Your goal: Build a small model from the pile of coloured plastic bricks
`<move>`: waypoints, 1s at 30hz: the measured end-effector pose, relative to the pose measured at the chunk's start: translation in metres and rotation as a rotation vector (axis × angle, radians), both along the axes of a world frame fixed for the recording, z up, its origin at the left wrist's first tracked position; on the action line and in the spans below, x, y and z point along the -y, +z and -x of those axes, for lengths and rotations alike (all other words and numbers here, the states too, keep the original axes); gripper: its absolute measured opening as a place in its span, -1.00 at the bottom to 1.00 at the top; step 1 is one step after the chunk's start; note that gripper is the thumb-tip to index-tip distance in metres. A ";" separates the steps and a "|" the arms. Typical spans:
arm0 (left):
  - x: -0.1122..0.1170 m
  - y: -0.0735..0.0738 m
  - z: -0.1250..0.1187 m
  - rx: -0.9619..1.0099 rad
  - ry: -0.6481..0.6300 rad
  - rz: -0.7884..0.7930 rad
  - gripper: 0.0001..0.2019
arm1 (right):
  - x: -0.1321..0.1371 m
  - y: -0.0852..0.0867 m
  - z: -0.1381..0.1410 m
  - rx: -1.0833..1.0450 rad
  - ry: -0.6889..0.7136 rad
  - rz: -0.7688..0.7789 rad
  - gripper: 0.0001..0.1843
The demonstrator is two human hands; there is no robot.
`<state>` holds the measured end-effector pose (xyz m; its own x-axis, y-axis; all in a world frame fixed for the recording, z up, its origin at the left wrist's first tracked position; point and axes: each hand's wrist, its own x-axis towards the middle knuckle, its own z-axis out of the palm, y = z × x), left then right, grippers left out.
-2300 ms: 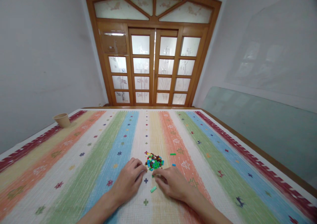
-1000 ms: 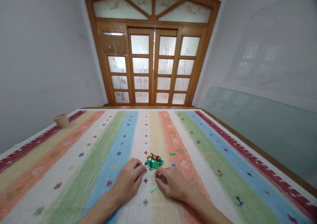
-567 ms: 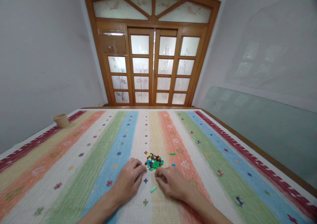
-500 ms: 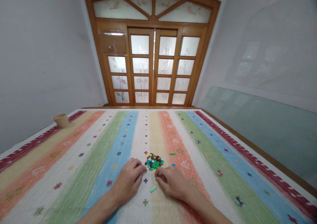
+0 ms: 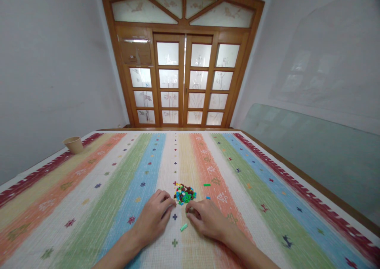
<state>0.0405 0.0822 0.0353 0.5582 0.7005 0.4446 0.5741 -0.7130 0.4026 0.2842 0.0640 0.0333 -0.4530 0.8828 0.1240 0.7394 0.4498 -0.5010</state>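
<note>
Because both hands curl in close against the heap of small plastic building bricks [image 5: 184, 193], one careless sweep could scatter it across the striped woven cloth [image 5: 89, 221]. The heap lies toward the near side of the tabletop [image 5: 297, 172], on the cloth's centre line. The left hand [image 5: 153, 220] rests just beside the heap's lower left edge in a narrow curl, with nothing visibly held. The right hand [image 5: 206, 219] sits just below the heap in a similarly narrow, pinch-like curl; whether it holds a brick cannot be told. A loose green brick [image 5: 183, 227] lies between the hands, near enough for either to knock it aside, while a small blue brick [image 5: 208, 198] and a flat green brick [image 5: 207, 185] lie apart to the right. Stray pieces could also be overlooked among the printed crosses [image 5: 175, 217], whose colours resemble theirs
</note>
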 end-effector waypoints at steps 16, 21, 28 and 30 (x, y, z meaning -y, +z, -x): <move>0.001 0.002 0.000 0.015 -0.001 -0.009 -0.79 | -0.001 0.006 0.001 -0.005 -0.040 -0.016 -0.79; 0.001 0.002 0.000 0.008 0.001 -0.016 -0.79 | 0.000 0.005 0.001 -0.025 -0.029 -0.003 -0.84; 0.002 0.003 -0.001 0.012 0.004 -0.021 -0.80 | 0.000 0.006 0.001 -0.001 -0.057 0.022 -0.83; 0.002 0.004 -0.001 0.011 0.004 -0.023 -0.80 | 0.000 0.006 0.001 -0.001 -0.062 0.030 -0.82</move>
<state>0.0414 0.0805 0.0390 0.5505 0.6924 0.4665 0.5725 -0.7198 0.3927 0.2830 0.0641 0.0392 -0.3971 0.9126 0.0971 0.7650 0.3876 -0.5143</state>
